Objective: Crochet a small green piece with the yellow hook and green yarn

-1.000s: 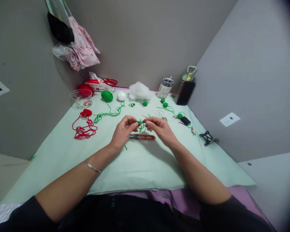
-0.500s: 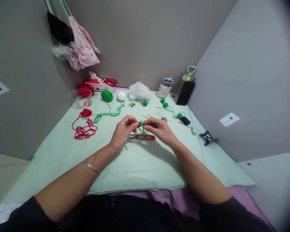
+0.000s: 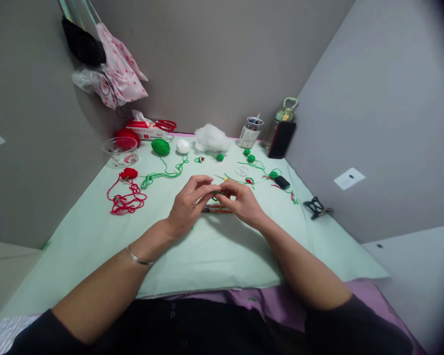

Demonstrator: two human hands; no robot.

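My left hand (image 3: 188,204) and my right hand (image 3: 242,202) meet at the fingertips over the middle of the table. Between them both pinch a small piece of green yarn work (image 3: 215,193), mostly hidden by the fingers. Its green strands hang below the fingertips. Just beneath lie red-handled thread snips (image 3: 224,209), partly covered by my hands. Behind my fingers rests a thin needle-like tool with a yellow part (image 3: 225,179). A small red and green piece (image 3: 249,181) lies beyond my right hand.
Red yarn (image 3: 129,173) trails at the left. Farther back are a clear tub (image 3: 121,157), green yarn (image 3: 160,147), a white ball (image 3: 183,146), stuffing (image 3: 211,138), a pen can (image 3: 250,133) and a phone (image 3: 282,140). A black stand (image 3: 316,208) sits at the right edge.
My fingertips have closed in on each other, and the red and green piece that showed between them is now mostly covered. The whole view has shifted slightly.
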